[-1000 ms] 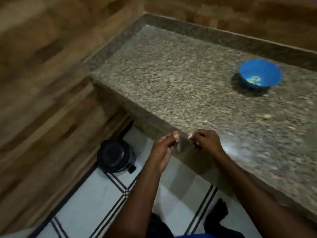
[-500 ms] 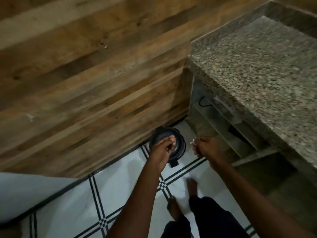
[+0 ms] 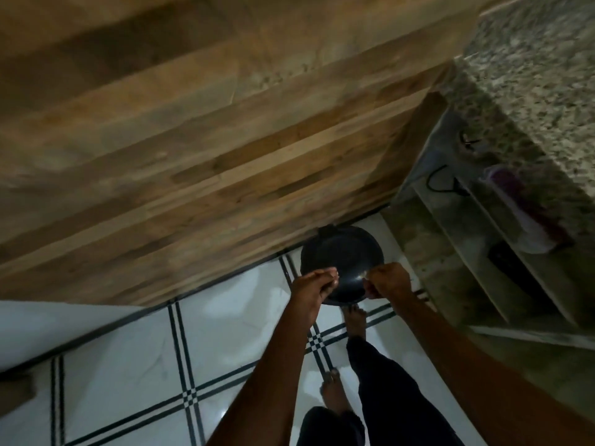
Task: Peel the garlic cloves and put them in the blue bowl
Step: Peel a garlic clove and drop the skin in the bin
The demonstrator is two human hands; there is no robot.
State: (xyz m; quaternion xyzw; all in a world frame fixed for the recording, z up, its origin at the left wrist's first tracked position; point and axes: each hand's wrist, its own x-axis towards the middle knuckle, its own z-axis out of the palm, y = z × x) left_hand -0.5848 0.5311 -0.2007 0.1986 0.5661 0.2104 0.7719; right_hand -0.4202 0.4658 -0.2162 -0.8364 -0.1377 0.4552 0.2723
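1. The garlic clove [image 3: 364, 274] is only a small pale point at the fingertips of the right hand [image 3: 388, 281]. This hand is curled closed and seems to pinch the clove. It is too small and blurred to say how much skin is still on it.

2. The left hand [image 3: 314, 284] is beside it, with a small gap between them. Its fingers [image 3: 328, 274] are bunched together, tips toward the clove. I cannot tell if they hold a bit of peel or nothing.

3. Directly under both sets of fingertips stands a round black bin [image 3: 341, 255] on the tiled floor [image 3: 128, 365]. I judge the person is peeling over it so the skin falls inside.

4. The first risk: the clove is small and probably smooth once bare. If the pinch loosens during a pull on the skin, the clove can fall into the bin with the waste.

5. The second risk: loose skin is light. It may drift past the rim and land on the tiles near the bare feet [image 3: 354, 320].

6. The third risk: the blue bowl is not in view from here. Only the corner of the granite counter [image 3: 531, 75] shows, up and to the right of the fingers. The clove must be carried there, and a weak grip on the way could drop it on the floor.
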